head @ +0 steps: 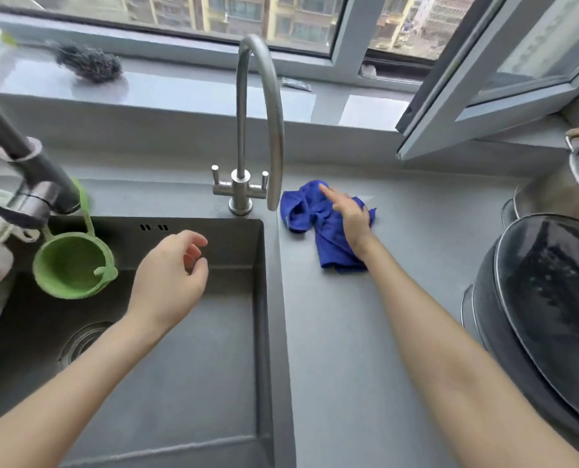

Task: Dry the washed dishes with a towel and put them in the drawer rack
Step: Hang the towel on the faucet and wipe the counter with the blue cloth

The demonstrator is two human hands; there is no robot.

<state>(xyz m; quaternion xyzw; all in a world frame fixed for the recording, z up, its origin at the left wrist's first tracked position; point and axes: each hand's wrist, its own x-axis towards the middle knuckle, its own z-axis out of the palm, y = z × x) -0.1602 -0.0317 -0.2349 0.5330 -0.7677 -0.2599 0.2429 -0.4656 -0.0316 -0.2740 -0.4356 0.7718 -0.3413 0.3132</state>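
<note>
A home kitchen — dark sink, gooseneck faucet, lidded pot on grey counter.

Two bare forearms, uncovered as far as seen, bare left hand, bare right hand

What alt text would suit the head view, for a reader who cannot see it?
A person's right hand rests on a crumpled blue towel on the grey counter, right of a dark sink. The left hand hovers empty over the sink, near a green basket and a steel tap.
</note>
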